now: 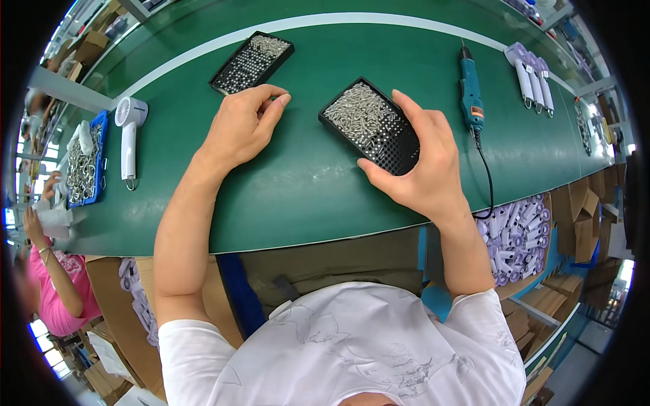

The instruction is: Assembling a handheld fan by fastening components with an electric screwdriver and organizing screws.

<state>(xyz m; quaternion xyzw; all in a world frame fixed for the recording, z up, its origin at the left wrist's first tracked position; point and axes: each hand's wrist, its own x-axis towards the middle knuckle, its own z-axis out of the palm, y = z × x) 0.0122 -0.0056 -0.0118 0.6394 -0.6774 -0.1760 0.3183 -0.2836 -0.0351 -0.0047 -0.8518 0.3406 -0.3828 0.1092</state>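
My right hand [423,152] grips a black perforated tray [399,157] by its sides, thumb at the near edge and fingers at the far edge. Small silver screws [359,111] are heaped over its far left part, with some seated in the holes. The tray looks slightly tilted. My left hand [244,122] is closed, thumb and forefinger brought close together; whatever they may pinch is too small to make out. Just beyond it lies a second black tray [281,56], its screws [268,46] piled at the far end and others set in rows.
A teal electric screwdriver [472,91] with a black cord lies right of my hand. Three white-and-lilac handheld devices [535,81] lie farther right; another [128,139] is at left beside a blue basket [101,162] of metal loops. A box of lilac parts [514,237] stands below the table edge. A co-worker in pink [64,291] sits at left.
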